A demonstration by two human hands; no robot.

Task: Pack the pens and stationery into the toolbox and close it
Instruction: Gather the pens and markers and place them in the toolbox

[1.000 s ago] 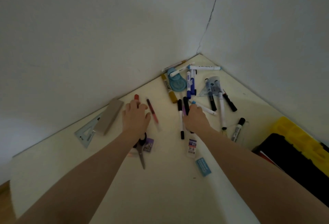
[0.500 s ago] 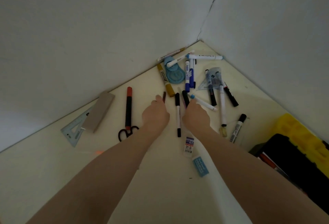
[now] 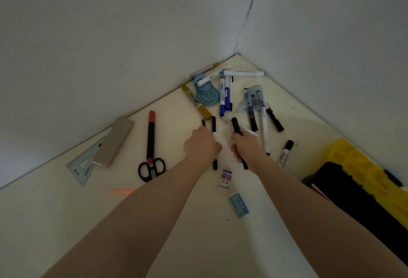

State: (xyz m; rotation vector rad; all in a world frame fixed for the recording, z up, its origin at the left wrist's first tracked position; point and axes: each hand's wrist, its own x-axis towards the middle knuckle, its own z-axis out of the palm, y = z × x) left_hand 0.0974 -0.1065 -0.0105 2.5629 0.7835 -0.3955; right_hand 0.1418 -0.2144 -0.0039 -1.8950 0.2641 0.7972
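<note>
On the left of the worktop (image 3: pixel 55 222) the set square (image 3: pixel 85 163), the grey block (image 3: pixel 114 142), the red-capped marker (image 3: pixel 150 136) and the scissors (image 3: pixel 152 168) lie apart from both hands. A second ago the left hand (image 3: pixel 202 147) was over by that marker and the scissors. It has since crossed to the middle, and its grip is now clamped on a thin black-and-white pen (image 3: pixel 214 130), with a small dark pen (image 3: pixel 203 122) poking out past its fingertips. Just beside it, the right hand (image 3: pixel 247 147) now has its grip curled round a black pen (image 3: pixel 236 126), where earlier it only rested on the pile. So both hands are loaded, which suggests the first carry is near. The toolbox (image 3: pixel 357 191) stands open at the far right, well apart from the hands, and most of the stationery is not yet packed.
</note>
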